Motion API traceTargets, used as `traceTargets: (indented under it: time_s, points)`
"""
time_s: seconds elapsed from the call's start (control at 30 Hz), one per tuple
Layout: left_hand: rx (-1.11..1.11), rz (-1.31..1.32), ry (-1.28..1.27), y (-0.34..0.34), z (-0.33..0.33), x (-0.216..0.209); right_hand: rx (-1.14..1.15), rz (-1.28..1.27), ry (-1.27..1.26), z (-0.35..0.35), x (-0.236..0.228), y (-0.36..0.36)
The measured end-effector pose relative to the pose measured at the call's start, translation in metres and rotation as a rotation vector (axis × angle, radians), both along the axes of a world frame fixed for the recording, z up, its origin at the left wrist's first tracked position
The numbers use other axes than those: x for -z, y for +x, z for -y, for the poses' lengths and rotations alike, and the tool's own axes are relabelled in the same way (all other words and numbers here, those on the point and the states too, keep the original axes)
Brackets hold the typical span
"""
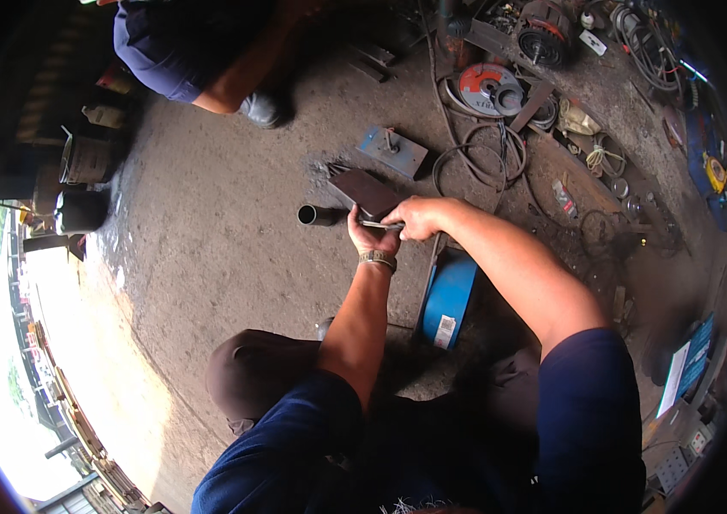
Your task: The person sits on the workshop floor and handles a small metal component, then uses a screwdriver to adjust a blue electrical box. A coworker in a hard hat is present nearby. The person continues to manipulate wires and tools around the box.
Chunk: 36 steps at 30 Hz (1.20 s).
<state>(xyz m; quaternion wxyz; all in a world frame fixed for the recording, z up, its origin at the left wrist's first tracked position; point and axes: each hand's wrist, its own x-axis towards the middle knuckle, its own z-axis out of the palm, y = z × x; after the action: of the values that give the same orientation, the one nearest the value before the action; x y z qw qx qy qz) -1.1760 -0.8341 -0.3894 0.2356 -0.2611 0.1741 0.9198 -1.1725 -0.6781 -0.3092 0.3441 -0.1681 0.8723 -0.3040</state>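
My left hand (370,233), palm up with a watch on its wrist, is closed around the near side of a thin flat metal piece (379,224), seen nearly edge-on. My right hand (419,218) pinches the right end of that same piece. Just beyond both hands is a dark brown rectangular plate (367,190); whether it touches the held piece I cannot tell. A short dark pipe (319,215) lies left of my hands, its round open end facing left. Farther off, a blue-grey plate (392,152) with a stud on top rests on the floor.
A blue metal part (449,295) with a white label stands close to my right forearm. Cables (505,163), an orange-and-grey disc (490,89) and a motor (543,38) crowd the right. Another person (209,60) crouches at the far left. Buckets (85,158) line the left.
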Motion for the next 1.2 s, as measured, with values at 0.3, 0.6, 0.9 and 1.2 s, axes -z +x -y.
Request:
traceTargets:
  time_s: [0.3, 0.6, 0.9, 1.2]
  points:
    - [-0.019, 0.024, 0.040, 0.006, 0.004, 0.004, 0.155, -0.039, 0.287, -0.059, -0.010, 0.009]
    - [0.004, 0.082, 0.052, -0.007, -0.003, -0.001, 0.199, 0.032, 0.392, -0.099, 0.005, 0.037]
    - [-0.002, 0.168, -0.072, -0.027, -0.023, -0.025, 0.226, 0.039, 0.454, -0.114, -0.004, 0.048]
    - [0.059, 0.116, -0.013, -0.036, -0.026, -0.022, 0.243, 0.110, 0.485, -0.125, -0.034, 0.067]
